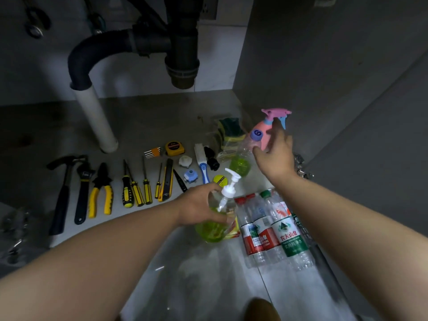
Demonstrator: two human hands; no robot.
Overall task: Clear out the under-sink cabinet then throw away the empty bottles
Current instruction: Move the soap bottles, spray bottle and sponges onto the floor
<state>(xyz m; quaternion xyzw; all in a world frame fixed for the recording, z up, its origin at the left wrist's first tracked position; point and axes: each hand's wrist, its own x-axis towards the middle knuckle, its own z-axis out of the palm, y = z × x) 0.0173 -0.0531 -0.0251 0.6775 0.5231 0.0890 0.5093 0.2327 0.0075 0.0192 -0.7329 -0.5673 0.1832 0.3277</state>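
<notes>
My left hand [199, 206] grips a clear pump bottle [214, 225] with green liquid in its lower part, held tilted over the cabinet's front edge. My right hand [275, 151] reaches to a pink spray bottle [260, 133] with a pink and blue trigger head; thumb and fingers are spread around its body, touching it. The spray bottle's clear lower part [240, 164] holds green liquid. Three empty water bottles [275, 230] with red and green labels lie side by side on the floor at the front right.
A drain trap [183, 63] and white pipe [97, 121] hang over the cabinet floor. A hammer [61, 195], wrench, pliers [102, 191], screwdrivers, knife, tape measure [174, 148], brush [202, 163] and sponges [231, 130] lie in a row. The cabinet wall [324, 77] stands right.
</notes>
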